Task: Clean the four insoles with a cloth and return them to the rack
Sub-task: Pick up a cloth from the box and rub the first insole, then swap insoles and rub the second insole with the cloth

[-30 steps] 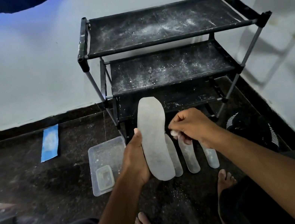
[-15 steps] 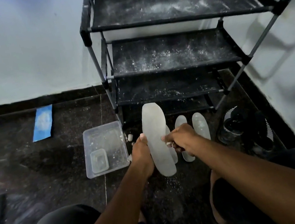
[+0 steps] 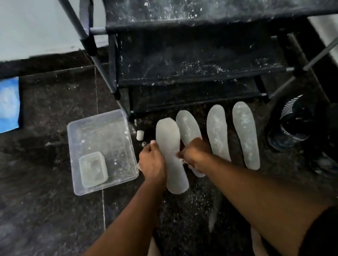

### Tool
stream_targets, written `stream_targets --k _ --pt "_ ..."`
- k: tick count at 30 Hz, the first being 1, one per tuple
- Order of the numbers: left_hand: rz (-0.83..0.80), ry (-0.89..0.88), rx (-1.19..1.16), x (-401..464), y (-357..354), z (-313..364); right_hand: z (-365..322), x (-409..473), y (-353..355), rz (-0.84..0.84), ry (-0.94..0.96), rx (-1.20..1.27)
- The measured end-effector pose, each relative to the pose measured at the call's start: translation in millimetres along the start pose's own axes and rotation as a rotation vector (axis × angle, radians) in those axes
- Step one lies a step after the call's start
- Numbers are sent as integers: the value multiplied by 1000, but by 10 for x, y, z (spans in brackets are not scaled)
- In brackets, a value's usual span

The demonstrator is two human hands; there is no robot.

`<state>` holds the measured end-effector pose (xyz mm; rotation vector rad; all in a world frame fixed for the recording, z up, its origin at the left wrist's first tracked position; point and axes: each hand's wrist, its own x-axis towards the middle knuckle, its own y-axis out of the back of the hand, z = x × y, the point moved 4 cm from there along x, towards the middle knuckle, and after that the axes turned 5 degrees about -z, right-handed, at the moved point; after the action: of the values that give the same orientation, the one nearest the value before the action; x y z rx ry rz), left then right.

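Leftmost insole [image 3: 171, 154] is low over the floor, toe toward the rack [image 3: 197, 64], at the left end of a row with the other three insoles [image 3: 218, 132], which lie flat on the floor in front of the bottom shelf. My left hand [image 3: 151, 161] grips its left edge, thumb on top. My right hand [image 3: 194, 152] pinches the right edge; something pale shows under the fingers, probably the cloth, but I cannot tell for certain.

Judgement: I am setting this one down alongside the others, not on the rack yet. It overlaps the second insole [image 3: 188, 129] at the toe. To do this well: nudge it left, toward the clear tray [image 3: 100, 151], so edges do not touch, lay heel and toe flat, then release both hands together. Shelves are powder-dusted; a wiped face should stay up and off the grit on the floor.
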<state>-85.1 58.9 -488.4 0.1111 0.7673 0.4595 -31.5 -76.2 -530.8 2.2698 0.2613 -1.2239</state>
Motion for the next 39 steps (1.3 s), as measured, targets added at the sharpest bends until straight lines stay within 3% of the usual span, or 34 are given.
stream_targets --k 7,16,21,24,29,39 --pt "22 28 -23 566 -108 -387 -14 610 -280 -32 -78 -54" --pt "-139 2 36 676 -350 -272 3 895 -355 73 -61 -159" --pt "-138 -61 38 653 -479 -287 69 887 131 224 12 -197" --pt "-179 24 -51 679 -645 -289 147 942 627 328 10 -170" --pt "-287 206 -86 680 -973 -323 344 1033 859 255 -30 -152" --pt "-251 273 -104 699 -1157 -278 286 1205 794 128 5 -81"
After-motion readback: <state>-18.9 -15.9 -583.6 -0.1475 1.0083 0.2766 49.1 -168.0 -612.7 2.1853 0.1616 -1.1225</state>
